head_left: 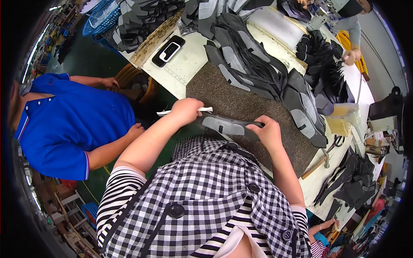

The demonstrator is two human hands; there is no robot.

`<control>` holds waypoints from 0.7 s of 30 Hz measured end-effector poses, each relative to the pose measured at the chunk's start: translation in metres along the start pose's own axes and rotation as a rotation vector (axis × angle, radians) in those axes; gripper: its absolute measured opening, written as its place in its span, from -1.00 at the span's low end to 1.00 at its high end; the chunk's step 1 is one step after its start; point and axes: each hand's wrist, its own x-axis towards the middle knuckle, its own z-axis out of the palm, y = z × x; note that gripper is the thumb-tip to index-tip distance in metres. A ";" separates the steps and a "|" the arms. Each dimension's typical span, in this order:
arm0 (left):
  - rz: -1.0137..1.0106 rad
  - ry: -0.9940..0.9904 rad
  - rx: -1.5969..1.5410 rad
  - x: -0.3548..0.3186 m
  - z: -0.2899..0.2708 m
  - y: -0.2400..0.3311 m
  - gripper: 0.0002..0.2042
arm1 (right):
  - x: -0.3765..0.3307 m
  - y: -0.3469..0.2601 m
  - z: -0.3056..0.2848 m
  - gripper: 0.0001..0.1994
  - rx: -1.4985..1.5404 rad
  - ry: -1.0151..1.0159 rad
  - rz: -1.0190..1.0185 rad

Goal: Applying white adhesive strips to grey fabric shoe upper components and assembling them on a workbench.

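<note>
Just in front of my body, at the near edge of a brown speckled mat (202, 84), I hold a curved black and grey cut piece (232, 127), like a shoe-upper part. My right hand (269, 131) pinches its right end between thumb and fingers. My left hand (186, 111) is closed round a slim white stick-like tool (206, 109), which sticks out on both sides of the fist. That fist is at the piece's left end; whether it also grips the piece is hidden. Rows of similar pieces (245, 64) lie overlapped across the mat beyond my hands.
A hammer (316, 165), scissors (339, 141) and black scraps (350, 178) lie at right, near a yellowish block (342, 120). A black device (168, 50) rests on the white table (172, 81). Close at left is a person in blue (77, 124); another person's hand (352, 56) is far right.
</note>
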 end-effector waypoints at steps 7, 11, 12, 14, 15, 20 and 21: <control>-0.132 0.190 -0.461 -0.016 -0.059 -0.024 -0.82 | 0.010 0.005 -0.025 -0.80 0.618 -0.097 -0.137; -0.111 0.300 -0.671 -0.043 -0.115 -0.025 -0.74 | 0.023 -0.042 -0.045 -0.81 0.681 0.115 -0.228; -0.118 0.327 -0.729 -0.047 -0.123 -0.023 -0.73 | 0.025 -0.053 -0.049 -0.81 0.691 0.142 -0.258; -0.103 0.380 -0.785 -0.056 -0.128 -0.033 -0.71 | 0.027 -0.067 -0.051 -0.82 0.745 0.113 -0.298; -0.102 0.402 -0.781 -0.060 -0.131 -0.034 -0.71 | 0.029 -0.073 -0.052 -0.83 0.800 0.087 -0.319; 0.099 0.559 -0.665 -0.063 -0.128 -0.053 -0.71 | 0.050 -0.085 -0.056 -0.87 0.848 0.068 -0.342; 0.000 0.508 -0.683 -0.063 -0.131 -0.052 -0.70 | 0.054 -0.084 -0.058 -0.86 0.895 0.063 -0.307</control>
